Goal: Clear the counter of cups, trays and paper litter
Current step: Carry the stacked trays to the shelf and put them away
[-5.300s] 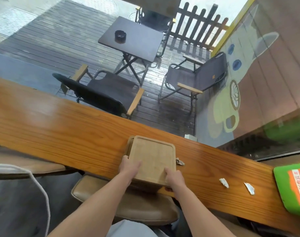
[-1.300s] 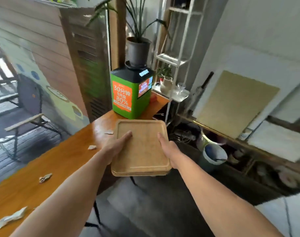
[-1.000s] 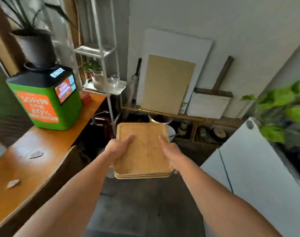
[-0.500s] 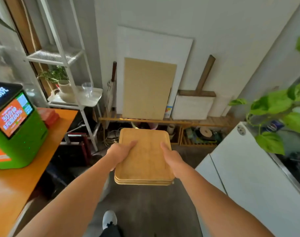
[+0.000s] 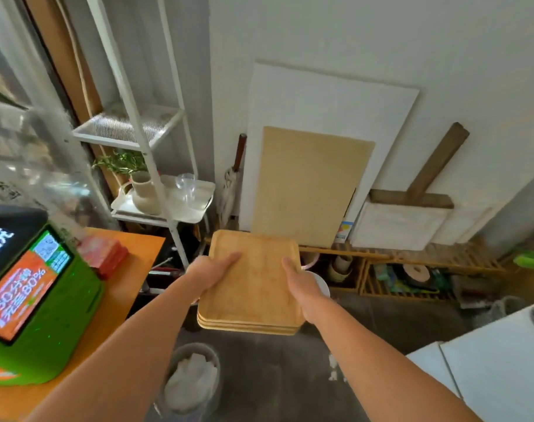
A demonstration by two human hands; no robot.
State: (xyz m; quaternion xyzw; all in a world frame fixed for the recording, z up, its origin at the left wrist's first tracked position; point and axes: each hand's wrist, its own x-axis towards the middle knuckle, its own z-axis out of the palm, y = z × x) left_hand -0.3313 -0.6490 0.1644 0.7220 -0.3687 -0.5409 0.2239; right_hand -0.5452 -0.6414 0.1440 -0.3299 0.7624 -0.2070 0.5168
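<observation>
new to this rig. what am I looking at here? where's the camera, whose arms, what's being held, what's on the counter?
There is no robot. A person wears one wide-angle camera on the head, looking forward and down, so the two bare arms coming up from the bottom edge are theirs.

The left hand and right hand each have a grip on one side of a stack of wooden trays, thumbs on top, carried level in mid-air over the floor.

The orange counter is at the left. On it stand a green machine with a lit screen and a red stack behind it. No cups or paper scraps show on the visible part. A bin with white paper stands on the floor below.
</observation>
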